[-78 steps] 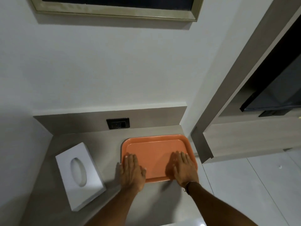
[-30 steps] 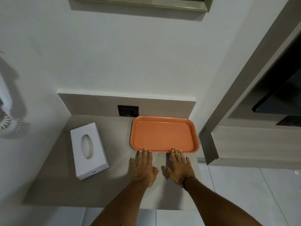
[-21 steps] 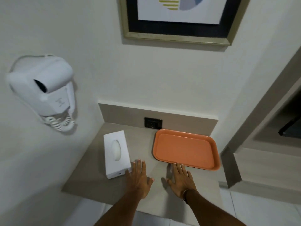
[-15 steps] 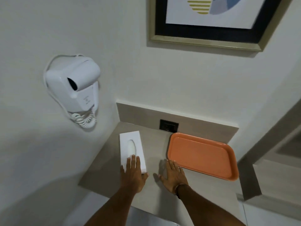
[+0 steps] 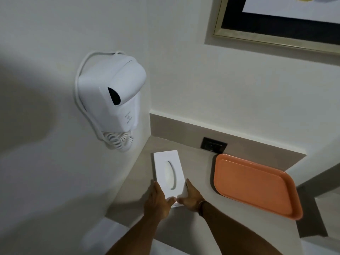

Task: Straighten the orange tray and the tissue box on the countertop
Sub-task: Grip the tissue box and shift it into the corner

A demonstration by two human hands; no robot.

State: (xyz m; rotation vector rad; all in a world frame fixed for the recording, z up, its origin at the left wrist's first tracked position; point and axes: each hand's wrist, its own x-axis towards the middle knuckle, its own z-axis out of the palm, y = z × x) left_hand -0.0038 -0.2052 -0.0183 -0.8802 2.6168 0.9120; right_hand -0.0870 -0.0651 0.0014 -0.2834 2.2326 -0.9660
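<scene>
White card is what both hands are pressing on: the tissue box (image 5: 167, 172) is lying flat on the grey countertop (image 5: 200, 223), near the left wall, with its oval slot facing up. The left hand (image 5: 158, 201) is lying along the box's left long side, fingers straight and held together, thumb reaching across the near corner. The right hand (image 5: 190, 197) is lying along the right long side in the same way, fingers together against the box wall, thumb turned in toward the other thumb. So the near end of the box is sitting clamped between the two palms. A dark band is showing on the right wrist.

Well apart to the right, the orange tray (image 5: 253, 184) is resting flat on the same counter, its far corner just below the black wall socket (image 5: 214, 145). A white wall-mounted hair dryer (image 5: 112, 100) is hanging on the left wall above the box, its coiled cord bunched underneath. A framed picture (image 5: 276, 24) is hanging on the back wall.
</scene>
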